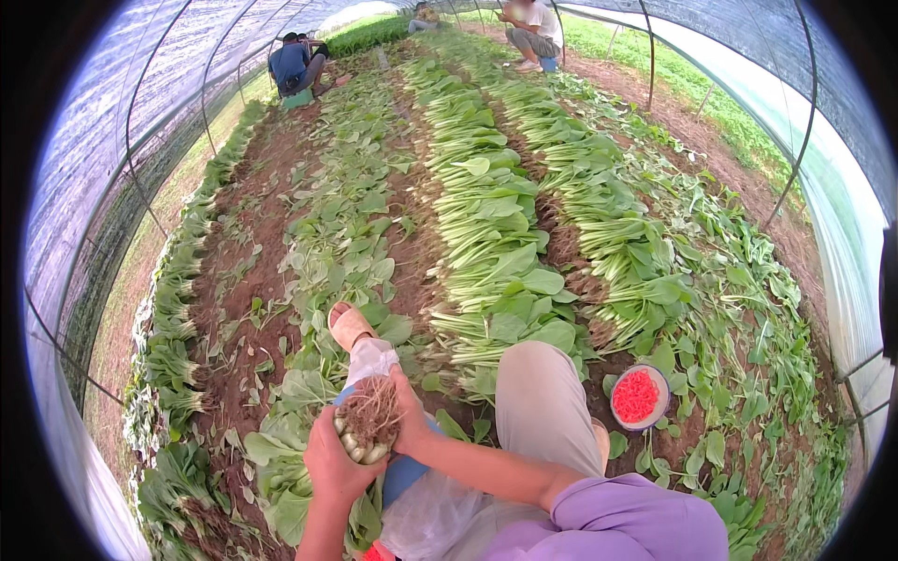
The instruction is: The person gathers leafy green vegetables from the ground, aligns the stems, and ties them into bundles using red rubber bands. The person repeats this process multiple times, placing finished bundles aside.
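Observation:
Both my hands clasp a bunch of leafy greens, its tangled brown roots (375,410) turned up towards me. My left hand (340,456) wraps the pale stem bases (359,446) from the near left. On the far right side, my right hand (412,414) presses against the roots and stems. The bunch's green leaves (280,456) appear to hang down to the left, partly behind my left hand and forearm. Below my hands, a clear plastic sheet (431,515) and a blue cloth or pad (401,480) cover my leg.
To the right of my knee (540,400) sits a bowl of red ties or bands (636,397). Two rows of pulled greens (484,210) (603,224) stretch away ahead. Bundled greens (175,315) line the left side. Several people (291,66) sit farther off under the plastic tunnel.

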`<state>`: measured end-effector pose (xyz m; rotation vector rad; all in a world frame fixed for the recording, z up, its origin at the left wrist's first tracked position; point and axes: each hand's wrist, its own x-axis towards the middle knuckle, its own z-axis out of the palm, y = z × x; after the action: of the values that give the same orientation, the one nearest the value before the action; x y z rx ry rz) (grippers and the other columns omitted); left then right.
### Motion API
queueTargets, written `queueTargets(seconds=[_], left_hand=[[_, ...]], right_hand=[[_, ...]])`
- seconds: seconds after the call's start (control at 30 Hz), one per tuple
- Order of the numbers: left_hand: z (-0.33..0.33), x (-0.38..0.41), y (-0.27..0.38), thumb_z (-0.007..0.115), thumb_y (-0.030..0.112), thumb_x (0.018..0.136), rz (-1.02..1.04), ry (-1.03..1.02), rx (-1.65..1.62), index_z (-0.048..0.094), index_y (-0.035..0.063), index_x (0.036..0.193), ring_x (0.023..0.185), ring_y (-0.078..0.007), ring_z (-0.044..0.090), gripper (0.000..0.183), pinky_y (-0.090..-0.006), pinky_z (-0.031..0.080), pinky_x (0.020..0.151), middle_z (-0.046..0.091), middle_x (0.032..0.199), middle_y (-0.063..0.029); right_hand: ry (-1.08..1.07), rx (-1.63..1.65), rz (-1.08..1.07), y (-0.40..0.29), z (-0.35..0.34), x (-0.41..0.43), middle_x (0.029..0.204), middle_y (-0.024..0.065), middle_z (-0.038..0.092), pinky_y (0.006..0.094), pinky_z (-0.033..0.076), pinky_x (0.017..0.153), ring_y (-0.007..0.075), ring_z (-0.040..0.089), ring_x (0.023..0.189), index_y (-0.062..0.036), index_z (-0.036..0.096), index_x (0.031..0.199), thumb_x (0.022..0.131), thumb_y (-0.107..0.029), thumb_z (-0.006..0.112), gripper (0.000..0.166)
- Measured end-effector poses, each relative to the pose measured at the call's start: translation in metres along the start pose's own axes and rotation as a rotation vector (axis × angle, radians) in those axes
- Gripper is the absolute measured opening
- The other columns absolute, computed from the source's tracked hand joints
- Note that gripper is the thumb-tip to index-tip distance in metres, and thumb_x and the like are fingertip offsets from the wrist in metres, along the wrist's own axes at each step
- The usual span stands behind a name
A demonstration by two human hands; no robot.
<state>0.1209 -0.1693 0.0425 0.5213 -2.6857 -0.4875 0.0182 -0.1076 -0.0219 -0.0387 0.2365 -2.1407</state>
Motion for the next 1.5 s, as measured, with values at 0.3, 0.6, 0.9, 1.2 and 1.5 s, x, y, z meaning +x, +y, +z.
queueTargets(seconds=[0.3, 0.6, 0.9, 1.2, 1.5], left_hand=[[0.02, 0.017, -0.022, 0.076, 0.012, 0.043, -0.199, -0.194, -0.171, 0.034, 0.0039, 0.116, 0.085, -0.0293, 0.055, 0.085, -0.0351, 0.043, 0.077, 0.054, 0.096, -0.0162], [0.011, 0.007, -0.054, 0.075, 0.014, 0.04, -0.395, -0.169, -0.244, 0.033, -0.0005, 0.118, 0.091, -0.0215, 0.05, 0.089, -0.0327, 0.04, 0.081, 0.048, 0.101, -0.0111], [0.011, 0.013, -0.054, 0.078, 0.021, 0.042, -0.512, -0.205, -0.334, 0.023, -0.004, 0.125, 0.104, -0.0242, 0.044, 0.103, -0.0347, 0.036, 0.09, 0.039, 0.118, -0.0148], [0.013, 0.013, -0.051, 0.076, 0.019, 0.044, -0.437, -0.209, -0.305, 0.02, -0.006, 0.129, 0.109, -0.0255, 0.042, 0.105, -0.0356, 0.032, 0.094, 0.039, 0.12, -0.0173], [0.016, 0.013, -0.046, 0.076, 0.015, 0.043, -0.489, -0.191, -0.279, 0.019, -0.0073, 0.129, 0.107, -0.0246, 0.043, 0.106, -0.0346, 0.032, 0.094, 0.04, 0.12, -0.0168]], right_hand=[[0.198, -0.631, -0.269, -0.048, -0.042, 0.024, 0.096, 0.0094, 0.052, 0.0285, 0.035, 0.086, 0.0159, 0.048, 0.093, 0.0001, 0.04, 0.106, 0.089, -0.042, 0.036, 0.045], [0.671, -2.092, -0.487, -0.166, -0.28, 0.065, 0.071, 0.0048, 0.057, 0.0337, 0.044, 0.057, 0.0195, 0.055, 0.062, -0.0054, 0.057, 0.075, 0.072, -0.013, 0.059, 0.008], [0.516, -2.551, 0.156, -0.178, -0.295, 0.121, 0.081, 0.0118, 0.057, 0.0386, 0.045, 0.068, 0.0277, 0.055, 0.079, -0.0055, 0.058, 0.085, 0.072, -0.028, 0.063, 0.027], [0.458, -2.399, 0.236, -0.214, -0.255, 0.11, 0.085, 0.0135, 0.06, 0.0407, 0.045, 0.07, 0.0316, 0.057, 0.082, -0.0037, 0.055, 0.093, 0.079, -0.033, 0.055, 0.032], [0.154, -2.513, 0.645, -0.183, -0.287, 0.116, 0.093, 0.018, 0.057, 0.0407, 0.042, 0.077, 0.0347, 0.053, 0.089, -0.0024, 0.052, 0.096, 0.071, -0.034, 0.06, 0.041]])
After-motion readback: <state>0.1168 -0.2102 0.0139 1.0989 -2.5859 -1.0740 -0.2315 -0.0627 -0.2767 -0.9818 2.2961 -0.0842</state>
